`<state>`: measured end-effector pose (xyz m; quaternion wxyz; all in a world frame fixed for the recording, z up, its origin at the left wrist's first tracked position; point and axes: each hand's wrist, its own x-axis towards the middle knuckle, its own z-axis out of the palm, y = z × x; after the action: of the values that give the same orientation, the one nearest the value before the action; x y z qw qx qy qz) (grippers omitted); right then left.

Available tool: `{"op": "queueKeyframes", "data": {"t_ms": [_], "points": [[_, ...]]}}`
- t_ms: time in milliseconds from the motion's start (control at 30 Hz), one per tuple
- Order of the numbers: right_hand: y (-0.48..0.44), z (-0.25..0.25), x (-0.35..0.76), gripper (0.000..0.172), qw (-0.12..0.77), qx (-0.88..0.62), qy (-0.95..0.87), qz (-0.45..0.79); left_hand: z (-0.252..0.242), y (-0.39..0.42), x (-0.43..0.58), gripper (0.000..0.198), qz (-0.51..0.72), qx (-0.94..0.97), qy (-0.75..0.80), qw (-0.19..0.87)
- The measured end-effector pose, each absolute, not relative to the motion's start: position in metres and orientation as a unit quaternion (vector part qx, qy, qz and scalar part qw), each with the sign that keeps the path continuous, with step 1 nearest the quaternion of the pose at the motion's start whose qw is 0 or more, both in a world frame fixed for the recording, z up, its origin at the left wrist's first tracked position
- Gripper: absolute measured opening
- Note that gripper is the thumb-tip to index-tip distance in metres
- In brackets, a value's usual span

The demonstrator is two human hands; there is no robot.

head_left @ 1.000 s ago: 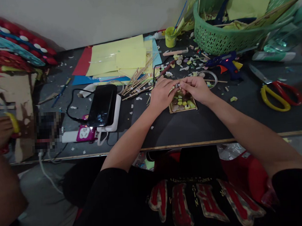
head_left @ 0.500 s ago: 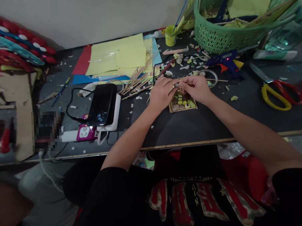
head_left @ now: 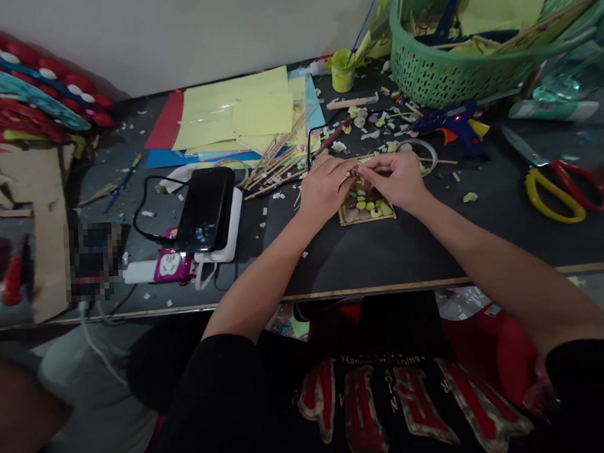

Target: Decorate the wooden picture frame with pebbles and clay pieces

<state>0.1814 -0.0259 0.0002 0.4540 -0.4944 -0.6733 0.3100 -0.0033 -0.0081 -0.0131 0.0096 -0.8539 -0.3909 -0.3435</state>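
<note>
My left hand [head_left: 323, 183] and my right hand [head_left: 399, 180] meet over a small square frame [head_left: 370, 221] edged with thin sticks. Inside the frame lie several rounded pebbles [head_left: 362, 204], some yellow-green, some grey or brown. Fingertips of both hands are pinched together at the frame's far side, and a tiny greyish piece [head_left: 354, 171] shows between them, too small to name. The hands hide the far part of the frame.
Behind the hands lie thin sticks [head_left: 274, 162], yellow paper sheets [head_left: 227, 113] and scattered scraps. To the right are a blue glue gun [head_left: 450, 123], scissors [head_left: 555, 182] and a green basket [head_left: 435, 74]. A phone [head_left: 206, 207] on a white block lies left; a person sits beside me.
Both hands stay pinched at the same spot over the frame. The whole view shifts very slightly; nothing else visibly moves.
</note>
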Motion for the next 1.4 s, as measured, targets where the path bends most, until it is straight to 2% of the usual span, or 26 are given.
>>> {"op": "queueKeyframes", "data": {"t_ms": [133,267,667,800,867,933,1033,1133,1233,1400], "points": [[-0.030,-0.001,0.181,0.032,0.454,-0.492,-0.702,0.244,-0.011,-0.007,-0.006,0.035,-0.343,-0.850,-0.398,0.015],[-0.033,-0.003,0.178,0.035,0.405,-0.497,-0.750,0.164,-0.009,-0.005,-0.011,0.036,-0.349,-0.839,-0.416,0.032],[-0.037,0.001,0.169,0.076,0.255,-0.499,-0.806,0.192,-0.010,-0.007,-0.011,0.035,-0.353,-0.834,-0.424,0.023],[-0.033,-0.005,0.172,0.086,0.282,-0.503,-0.791,0.206,-0.007,-0.010,-0.009,0.035,-0.355,-0.841,-0.408,0.020],[-0.032,-0.005,0.175,0.082,0.319,-0.507,-0.773,0.207,-0.007,-0.009,-0.009,0.035,-0.374,-0.832,-0.410,0.014],[-0.033,-0.003,0.176,0.070,0.362,-0.511,-0.752,0.206,-0.008,-0.007,-0.008,0.035,-0.403,-0.817,-0.413,-0.019],[-0.035,0.003,0.175,0.046,0.429,-0.508,-0.716,0.214,-0.012,-0.003,-0.006,0.036,-0.445,-0.783,-0.415,-0.131],[-0.036,0.006,0.174,0.032,0.488,-0.498,-0.679,0.230,-0.019,-0.001,-0.003,0.040,-0.476,-0.739,-0.405,-0.253],[-0.033,0.007,0.175,0.032,0.525,-0.494,-0.654,0.229,-0.024,0.000,-0.001,0.042,-0.490,-0.711,-0.395,-0.315],[-0.029,0.006,0.177,0.043,0.532,-0.501,-0.624,0.277,-0.022,0.000,0.001,0.039,-0.472,-0.716,-0.398,-0.326]]}}
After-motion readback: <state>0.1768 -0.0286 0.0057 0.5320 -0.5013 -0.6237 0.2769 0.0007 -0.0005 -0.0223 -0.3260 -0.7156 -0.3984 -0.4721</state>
